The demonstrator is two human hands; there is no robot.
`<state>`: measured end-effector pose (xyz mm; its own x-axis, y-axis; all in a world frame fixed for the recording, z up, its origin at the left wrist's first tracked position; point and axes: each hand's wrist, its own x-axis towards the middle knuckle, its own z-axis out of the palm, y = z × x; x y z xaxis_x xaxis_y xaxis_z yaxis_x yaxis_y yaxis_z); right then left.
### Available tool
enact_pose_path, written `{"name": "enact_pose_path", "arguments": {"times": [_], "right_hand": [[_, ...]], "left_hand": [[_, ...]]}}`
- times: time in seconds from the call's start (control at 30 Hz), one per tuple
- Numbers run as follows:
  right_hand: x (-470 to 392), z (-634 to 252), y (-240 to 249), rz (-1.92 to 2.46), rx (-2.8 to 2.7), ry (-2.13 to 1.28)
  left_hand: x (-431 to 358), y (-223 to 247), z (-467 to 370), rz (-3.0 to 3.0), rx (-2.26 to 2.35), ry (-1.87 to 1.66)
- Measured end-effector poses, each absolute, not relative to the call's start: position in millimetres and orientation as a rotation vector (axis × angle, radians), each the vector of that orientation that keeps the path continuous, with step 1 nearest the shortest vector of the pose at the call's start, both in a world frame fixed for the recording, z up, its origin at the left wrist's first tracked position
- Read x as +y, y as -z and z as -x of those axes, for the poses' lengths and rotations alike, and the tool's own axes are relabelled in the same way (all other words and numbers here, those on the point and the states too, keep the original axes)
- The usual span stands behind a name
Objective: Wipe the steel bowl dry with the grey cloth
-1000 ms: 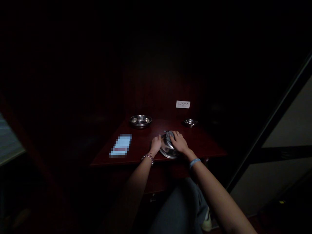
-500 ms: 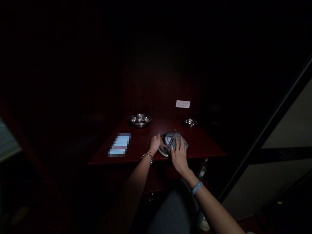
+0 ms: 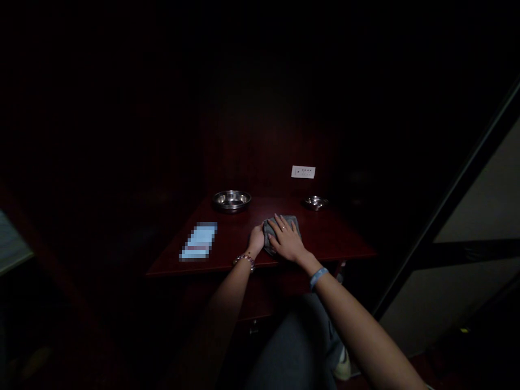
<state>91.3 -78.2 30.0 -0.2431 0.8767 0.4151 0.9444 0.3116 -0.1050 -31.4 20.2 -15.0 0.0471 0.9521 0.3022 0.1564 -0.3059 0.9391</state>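
Observation:
A grey cloth (image 3: 296, 223) lies spread over a round metal lid or dish near the front edge of the dark red table. My right hand (image 3: 285, 241) presses flat on the cloth, its fingers apart. At the left side of the cloth, my left hand (image 3: 256, 240) is closed on the rim of the dish, which the cloth now almost wholly hides. Behind them stand a round steel bowl (image 3: 231, 200) at the back left and a smaller steel dish (image 3: 316, 203) at the back right.
A pixelated bright rectangle (image 3: 199, 241) lies on the left of the table (image 3: 325, 244). On the back wall is a white socket plate (image 3: 303, 172). Below the table's front edge, a small metal fitting (image 3: 253, 326) and the person's legs show.
My right hand has moved left with the cloth and lies flatter. The cloth now covers the dish's shiny middle, which showed before. My left hand has barely moved.

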Motion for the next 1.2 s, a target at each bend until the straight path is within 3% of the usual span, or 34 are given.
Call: {"name": "enact_pose_path", "arguments": {"times": [0.23, 0.5, 0.8, 1.2], "right_hand": [[-49.5, -115.0, -38.1, 1.649, -2.032, 0.011], [-56.9, -136.8, 2.1, 1.403, -1.723, -0.146], [-109.8, -111.6, 41.6, 1.568, -1.673, 0.256], [-98.2, -77.8, -3.4, 1.617, -2.003, 0.407]], "left_hand": [[15.2, 12.6, 29.4, -1.67, 1.408, -1.28], [16.7, 13.5, 31.0, -1.729, 1.511, -1.244], [19.3, 15.7, 29.0, -1.69, 1.423, -1.323], [16.7, 13.7, 31.4, -1.645, 1.282, -1.344]]}}
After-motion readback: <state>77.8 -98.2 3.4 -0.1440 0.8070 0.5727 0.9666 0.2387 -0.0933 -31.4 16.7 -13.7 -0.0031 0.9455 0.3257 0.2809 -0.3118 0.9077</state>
